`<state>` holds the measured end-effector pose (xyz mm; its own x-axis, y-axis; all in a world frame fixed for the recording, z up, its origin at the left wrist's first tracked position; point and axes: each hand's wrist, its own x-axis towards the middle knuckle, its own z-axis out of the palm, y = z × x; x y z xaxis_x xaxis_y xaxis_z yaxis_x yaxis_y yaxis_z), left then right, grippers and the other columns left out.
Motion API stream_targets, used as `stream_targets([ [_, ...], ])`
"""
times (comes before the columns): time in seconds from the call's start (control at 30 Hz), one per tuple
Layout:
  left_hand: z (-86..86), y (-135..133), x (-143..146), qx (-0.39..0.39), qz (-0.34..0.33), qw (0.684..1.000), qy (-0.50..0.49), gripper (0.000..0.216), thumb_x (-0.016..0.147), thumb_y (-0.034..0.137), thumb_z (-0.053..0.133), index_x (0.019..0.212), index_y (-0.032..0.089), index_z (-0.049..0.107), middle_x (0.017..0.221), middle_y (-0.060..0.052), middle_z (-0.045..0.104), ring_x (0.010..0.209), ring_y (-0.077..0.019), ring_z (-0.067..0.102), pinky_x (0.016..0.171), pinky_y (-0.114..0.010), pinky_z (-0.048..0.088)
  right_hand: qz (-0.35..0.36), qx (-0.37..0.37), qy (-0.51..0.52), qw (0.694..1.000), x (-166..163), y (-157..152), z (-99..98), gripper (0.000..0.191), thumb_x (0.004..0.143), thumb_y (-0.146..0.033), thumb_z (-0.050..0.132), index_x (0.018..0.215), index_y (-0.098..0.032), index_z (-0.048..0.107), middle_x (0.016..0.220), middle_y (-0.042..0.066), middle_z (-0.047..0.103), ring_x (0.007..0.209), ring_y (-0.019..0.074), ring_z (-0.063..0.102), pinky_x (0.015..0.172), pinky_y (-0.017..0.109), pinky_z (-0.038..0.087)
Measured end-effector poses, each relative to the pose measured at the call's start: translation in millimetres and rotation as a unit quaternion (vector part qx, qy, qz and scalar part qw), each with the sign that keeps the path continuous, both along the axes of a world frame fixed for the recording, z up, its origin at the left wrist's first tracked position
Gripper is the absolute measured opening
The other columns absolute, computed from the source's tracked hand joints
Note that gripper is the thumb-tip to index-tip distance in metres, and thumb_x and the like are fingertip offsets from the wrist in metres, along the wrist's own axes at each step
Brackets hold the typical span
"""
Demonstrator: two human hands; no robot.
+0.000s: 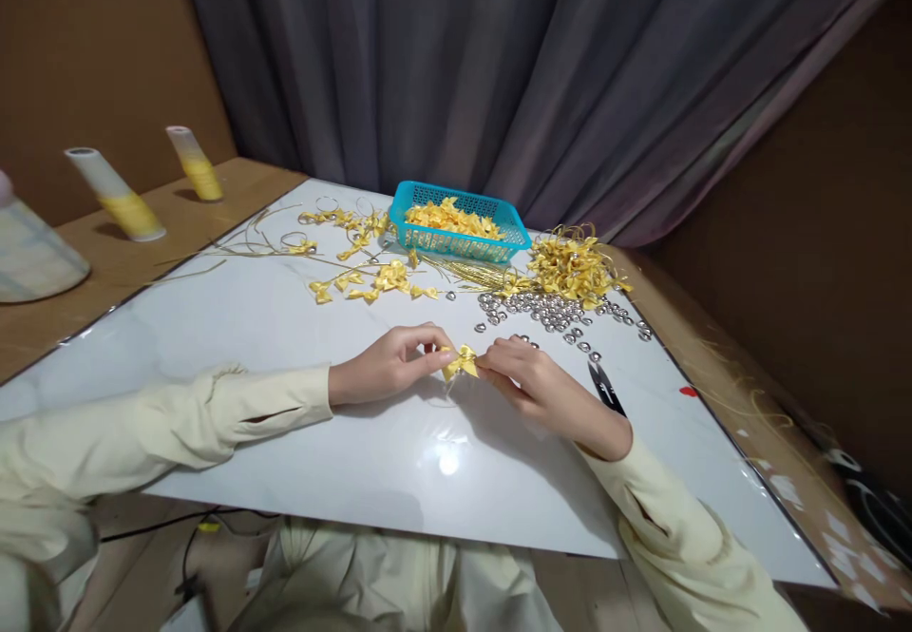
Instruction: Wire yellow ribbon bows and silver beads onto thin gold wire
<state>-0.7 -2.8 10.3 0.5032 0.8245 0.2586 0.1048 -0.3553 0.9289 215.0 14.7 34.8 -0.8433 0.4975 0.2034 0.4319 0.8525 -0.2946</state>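
There we had it: the little yellow bow (462, 361) sat right between our two hands, just above the white board (285, 328), near its middle. Our left hand (389, 366) came in from the left with fingertips closed on one end, and our right hand (534, 385) pinched the other end, so the bow's long axis ran across from one hand to the other, tilted a touch. Neither hand was nearer; both were touching it. Whether it rested on the board we could not tell. Just beside our right wrist lay the black snips (605, 387). Beyond our fingers were the silver beads (556, 314), with loose bows (370, 280) to the left of them and the blue basket (427, 233) further back.
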Motion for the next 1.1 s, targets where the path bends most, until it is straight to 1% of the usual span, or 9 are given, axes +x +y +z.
stream_targets([
  [0.13, -0.9, 1, 0, 0.006, -0.003, 1.000, 0.011, 0.019, 0.086, 0.028, 0.047, 0.077, 0.014, 0.055, 0.081, -0.004, 0.056, 0.079, -0.0142, 0.051, 0.076, -0.027, 0.040, 0.007, 0.051, -0.025, 0.998, -2, -5, -0.8, 0.024, 0.087, -0.010, 0.034, 0.069, -0.016, 0.046, 0.062, 0.002, 0.046, 0.059, 0.0132, 0.036, 0.062, 0.027, 0.028],
  [0.3, -1.7, 0, -1, 0.014, -0.016, 1.000, 0.023, 0.018, 0.086, 0.027, 0.047, 0.074, 0.014, 0.053, 0.079, -0.003, 0.054, 0.078, -0.0141, 0.051, 0.075, -0.027, 0.040, 0.006, 0.089, -0.029, 0.996, -6, -9, -4.7, 0.023, 0.087, -0.009, 0.033, 0.068, -0.016, 0.045, 0.060, 0.001, 0.044, 0.057, 0.0132, 0.033, 0.061, 0.027, 0.026],
  [0.47, -2.6, 0, 1, 0.063, -0.015, 0.996, 0.059, 0.016, 0.085, 0.023, 0.046, 0.074, 0.014, 0.053, 0.078, -0.004, 0.055, 0.079, -0.0149, 0.050, 0.077, -0.029, 0.040, 0.001, 0.068, -0.060, 0.996, 2, -5, 4.7, 0.022, 0.087, -0.008, 0.035, 0.076, -0.016, 0.052, 0.066, 0.003, 0.052, 0.063, 0.0146, 0.042, 0.063, 0.028, 0.030],
  [0.57, -3.3, -1, 2, 0.093, -0.024, 0.993, 0.071, 0.016, 0.085, 0.020, 0.045, 0.073, 0.014, 0.053, 0.077, -0.005, 0.056, 0.080, -0.0153, 0.051, 0.078, -0.029, 0.039, -0.029, 0.062, -0.004, 0.998, 4, -7, 17.0, 0.015, 0.089, -0.014, 0.039, 0.084, -0.016, 0.053, 0.073, 0.005, 0.054, 0.070, 0.0159, 0.047, 0.065, 0.028, 0.033],
  [0.63, -3.2, -1, 3, 0.110, -0.028, 0.991, 0.076, 0.016, 0.085, 0.020, 0.045, 0.072, 0.015, 0.052, 0.076, -0.005, 0.056, 0.079, -0.0152, 0.050, 0.078, -0.029, 0.039, -0.028, 0.089, 0.014, 0.996, -1, -11, 21.0, 0.013, 0.090, -0.021, 0.042, 0.083, -0.016, 0.051, 0.077, 0.006, 0.054, 0.072, 0.0168, 0.046, 0.065, 0.029, 0.033],
  [0.7, -2.7, -1, 4, 0.128, -0.030, 0.988, 0.083, 0.018, 0.086, 0.021, 0.043, 0.071, 0.015, 0.050, 0.075, -0.005, 0.055, 0.078, -0.0152, 0.049, 0.076, -0.028, 0.040, -0.004, 0.152, -0.028, 0.988, -9, -14, 18.9, 0.019, 0.092, -0.026, 0.040, 0.079, -0.016, 0.050, 0.075, 0.006, 0.053, 0.070, 0.0174, 0.044, 0.063, 0.030, 0.031],
  [0.83, -2.8, -1, 3, 0.144, -0.043, 0.983, 0.102, 0.020, 0.087, 0.021, 0.040, 0.069, 0.016, 0.047, 0.074, -0.005, 0.053, 0.076, -0.0151, 0.048, 0.074, -0.028, 0.040, 0.030, 0.280, -0.101, 0.954, -21, -13, 6.3, 0.027, 0.094, -0.026, 0.035, 0.074, -0.016, 0.051, 0.071, 0.005, 0.051, 0.066, 0.0176, 0.039, 0.063, 0.032, 0.027],
  [0.93, -4.6, 0, 2, 0.138, -0.060, 0.984, 0.095, 0.016, 0.085, 0.018, 0.041, 0.070, 0.016, 0.047, 0.076, -0.005, 0.052, 0.078, -0.0149, 0.048, 0.074, -0.027, 0.040, 0.062, 0.304, -0.118, 0.943, -21, -8, 1.2, 0.026, 0.094, -0.021, 0.035, 0.074, -0.015, 0.051, 0.071, 0.005, 0.049, 0.065, 0.0175, 0.036, 0.065, 0.033, 0.027],
  [1.1, -6.4, 2, 0, 0.111, -0.076, 0.988, 0.072, 0.013, 0.084, 0.018, 0.042, 0.073, 0.016, 0.048, 0.076, -0.004, 0.051, 0.077, -0.0146, 0.047, 0.074, -0.026, 0.040, 0.093, 0.313, -0.102, 0.940, -19, -2, -0.6, 0.026, 0.092, -0.014, 0.033, 0.071, -0.015, 0.049, 0.068, 0.005, 0.047, 0.063, 0.0170, 0.033, 0.064, 0.032, 0.027],
])
